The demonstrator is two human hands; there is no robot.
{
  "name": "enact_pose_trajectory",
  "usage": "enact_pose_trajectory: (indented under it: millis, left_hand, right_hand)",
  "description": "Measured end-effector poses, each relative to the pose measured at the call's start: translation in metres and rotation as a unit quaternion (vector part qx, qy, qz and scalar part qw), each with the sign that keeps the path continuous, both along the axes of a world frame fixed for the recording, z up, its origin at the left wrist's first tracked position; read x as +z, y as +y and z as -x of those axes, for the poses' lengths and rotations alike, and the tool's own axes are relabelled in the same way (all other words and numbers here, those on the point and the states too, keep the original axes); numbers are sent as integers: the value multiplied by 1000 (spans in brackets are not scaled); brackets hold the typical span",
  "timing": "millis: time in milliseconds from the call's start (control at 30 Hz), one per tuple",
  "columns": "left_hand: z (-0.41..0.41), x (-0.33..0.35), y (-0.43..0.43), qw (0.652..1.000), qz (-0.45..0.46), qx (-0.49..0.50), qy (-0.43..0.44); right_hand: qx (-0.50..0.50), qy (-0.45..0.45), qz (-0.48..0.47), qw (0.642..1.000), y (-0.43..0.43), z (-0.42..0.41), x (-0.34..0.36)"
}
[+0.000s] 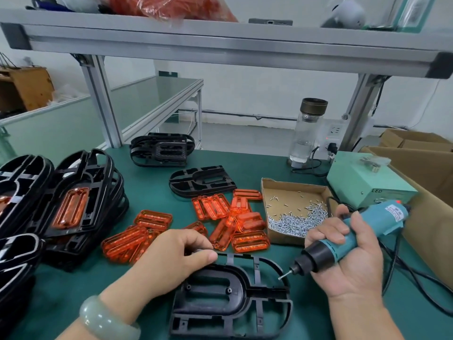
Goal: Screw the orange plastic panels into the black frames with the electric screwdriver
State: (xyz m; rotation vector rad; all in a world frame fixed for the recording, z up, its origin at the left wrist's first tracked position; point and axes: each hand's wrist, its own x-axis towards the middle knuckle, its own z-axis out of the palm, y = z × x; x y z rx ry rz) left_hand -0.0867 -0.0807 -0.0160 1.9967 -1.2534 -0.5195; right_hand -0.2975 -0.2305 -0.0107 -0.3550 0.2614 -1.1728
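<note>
A black frame (232,300) lies flat on the green mat at the near middle. My left hand (171,256) rests on its far left edge, fingers curled and pinching something small that I cannot make out. My right hand (348,261) grips the teal electric screwdriver (343,239), whose bit carries a screw just above the frame's right rim. Loose orange panels (235,217) lie scattered beyond the frame, with more (132,239) to the left.
A cardboard tray of screws (294,217) sits right of the panels. Stacked black frames with orange panels fitted (73,207) fill the left. Two more black frames (202,180) lie further back. A green power box (367,182), a water bottle (306,133) and cables stand at the right.
</note>
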Motion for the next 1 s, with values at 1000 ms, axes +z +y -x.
enact_pose_trajectory:
  millis: [1000]
  left_hand:
    - [7, 1, -38, 974, 66, 67, -208]
  right_hand:
    - [12, 12, 1, 1000, 3, -4, -1]
